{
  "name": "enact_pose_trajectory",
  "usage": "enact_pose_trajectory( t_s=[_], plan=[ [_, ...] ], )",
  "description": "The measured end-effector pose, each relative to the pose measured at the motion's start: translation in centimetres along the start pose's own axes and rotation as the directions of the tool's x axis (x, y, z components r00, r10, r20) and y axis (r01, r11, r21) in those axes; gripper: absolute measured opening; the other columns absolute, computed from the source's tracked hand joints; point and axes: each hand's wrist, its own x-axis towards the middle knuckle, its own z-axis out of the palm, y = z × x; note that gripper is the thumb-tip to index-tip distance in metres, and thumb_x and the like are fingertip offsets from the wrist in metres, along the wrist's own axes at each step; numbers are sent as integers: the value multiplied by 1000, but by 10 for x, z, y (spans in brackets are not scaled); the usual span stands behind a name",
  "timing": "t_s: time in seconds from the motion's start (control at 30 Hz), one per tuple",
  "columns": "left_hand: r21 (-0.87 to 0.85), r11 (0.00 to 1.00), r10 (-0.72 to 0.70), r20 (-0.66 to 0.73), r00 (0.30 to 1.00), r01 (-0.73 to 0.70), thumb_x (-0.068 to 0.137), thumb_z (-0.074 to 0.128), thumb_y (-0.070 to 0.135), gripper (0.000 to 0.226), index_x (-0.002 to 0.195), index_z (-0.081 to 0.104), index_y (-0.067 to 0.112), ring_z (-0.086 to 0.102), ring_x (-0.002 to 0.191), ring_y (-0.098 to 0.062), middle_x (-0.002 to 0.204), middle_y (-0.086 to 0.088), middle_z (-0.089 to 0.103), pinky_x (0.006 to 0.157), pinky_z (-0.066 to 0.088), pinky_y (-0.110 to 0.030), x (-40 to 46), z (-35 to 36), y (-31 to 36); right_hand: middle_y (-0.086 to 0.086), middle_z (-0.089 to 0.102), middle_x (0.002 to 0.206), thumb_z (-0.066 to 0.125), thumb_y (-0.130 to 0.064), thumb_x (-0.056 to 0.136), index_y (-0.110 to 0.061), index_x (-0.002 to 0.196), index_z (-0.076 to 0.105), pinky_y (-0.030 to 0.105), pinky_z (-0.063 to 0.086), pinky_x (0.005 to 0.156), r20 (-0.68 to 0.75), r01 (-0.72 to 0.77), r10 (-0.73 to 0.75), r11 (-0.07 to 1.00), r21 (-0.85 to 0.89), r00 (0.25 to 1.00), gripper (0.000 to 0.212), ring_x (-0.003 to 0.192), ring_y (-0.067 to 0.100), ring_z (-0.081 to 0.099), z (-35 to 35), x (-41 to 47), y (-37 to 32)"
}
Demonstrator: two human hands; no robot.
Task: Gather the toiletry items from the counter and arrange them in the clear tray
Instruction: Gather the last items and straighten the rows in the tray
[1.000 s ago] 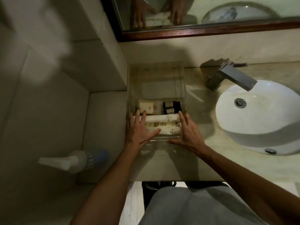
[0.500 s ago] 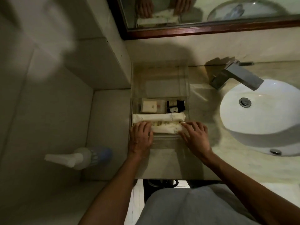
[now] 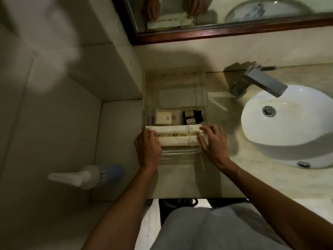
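**Packets squared up in the tray, with little room for error**

The clear tray [image 3: 182, 152] sits on the bench [image 3: 225, 179] between the side wall and the sink [image 3: 288, 127], and the toiletries seen here lie inside it. Two long white packets [image 3: 180, 135] lie side by side across the front compartment, with what looks like a third, printed one wedged between them, though the dim light makes that hard to confirm. Behind them sit a small white box [image 3: 163, 118] and some small dark bottles [image 3: 192, 117].

The left hand [image 3: 148, 148] is curled loosely over the left ends of the packets, fingers bent down onto them. The right hand [image 3: 213, 143] is spread open, fingertips resting on the right ends. Neither hand grips anything; both appear to be pressing and aligning.

The risks from here look modest:

- Uneven pressure from the two hands could skew a packet so that it rides up over its neighbour or over the tray wall.
- The tray is light and stands on smooth stone, so a firm shove might slide it toward the back wall or the tap [image 3: 259, 83].
- The packets look soft, so squeezing the ends could crease them or burst a seal.
- Knuckles passing over the divider might knock the dark bottles over.
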Motion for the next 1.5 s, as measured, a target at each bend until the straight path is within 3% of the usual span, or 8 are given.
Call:
enact_pose_trajectory(
  t_s=[0.2, 0.3, 0.47, 0.67, 1.0, 1.17, 1.3, 1.5],
  plan=[
    [-78, 991, -100, 72, 992, 106, 74, 65, 65, 91, 146, 25, 26, 28, 134, -26, 150, -9, 24, 109, 29, -42, -15, -5, -8, 16, 15, 161, 67, -80, 65, -20, 157, 2, 50, 22, 118, 194, 10, -1, 999, -47, 981, 127, 146, 31, 19, 1, -7, 5],
    [-205, 970, -80, 243, 967, 132, 61, 70, 75, 116, 150, 6, 36, 21, 139, -27, 157, -6, 11, 113, 26, -47, -17, -2, -8, 15, 17, 161, 73, -80, 57, -23, 156, -10, 55, 26, 116, 284, -6, 7, 1000, -5, 959, 141, 145, 32, 23, 11, -7, 10],
    [-235, 962, -57, 334, 941, 142, 49, 80, 71, 134, 150, -3, 41, 4, 145, -27, 158, 5, -13, 116, 18, -52, -14, -2, -7, 12, 30, 153, 82, -64, 60, -23, 157, -1, 48, 35, 111, 219, -16, -5, 996, 92, 976, 134, 134, 27, 34, 11, -6, 11],
    [-170, 973, -88, 359, 929, 158, 60, 88, 43, 132, 149, -8, 40, 7, 144, -26, 159, 1, -5, 114, 25, -56, -3, -5, -6, 14, 34, 150, 80, -65, 61, -15, 157, 5, 49, 38, 109, 179, -8, -13, 993, 121, 984, 131, 132, 27, 37, 8, -1, 7],
    [-163, 981, -50, 300, 953, 103, 63, 88, 39, 124, 152, 2, 31, 10, 145, -25, 159, -3, 0, 115, 25, -49, 17, -5, -2, 10, 38, 148, 86, -52, 61, -21, 156, 11, 47, 42, 107, 118, -1, -20, 984, 176, 993, 125, 129, 24, 40, -1, 16, 3],
    [-215, 969, -78, 216, 973, 125, 63, 88, 32, 114, 151, 15, 24, 17, 140, -23, 156, -10, 15, 110, 20, -35, 41, -7, 13, 13, 33, 149, 84, -50, 64, -20, 146, 33, 51, 38, 110, 0, 18, -18, 996, 88, 1000, 101, 136, 29, 34, 6, 35, 1],
    [64, 995, 73, 21, 997, -74, 68, 84, 31, 79, 135, 42, 21, 37, 130, -26, 144, -9, 38, 108, 36, -40, 55, -4, 25, 15, 48, 133, 81, -46, 72, -14, 124, 57, 43, 37, 101, -116, 114, -122, 991, -69, 986, 66, 123, 32, 42, 13, 51, -6],
    [173, 964, 187, 91, 978, -201, 73, 78, 14, 52, 122, 60, 10, 54, 114, -29, 124, -11, 60, 96, 47, -42, 69, 8, 25, 8, 55, 132, 69, -52, 83, -18, 126, 60, 46, 37, 99, -32, 132, -139, 979, -155, 990, 55, 120, 30, 44, 21, 67, 4]
  ],
)
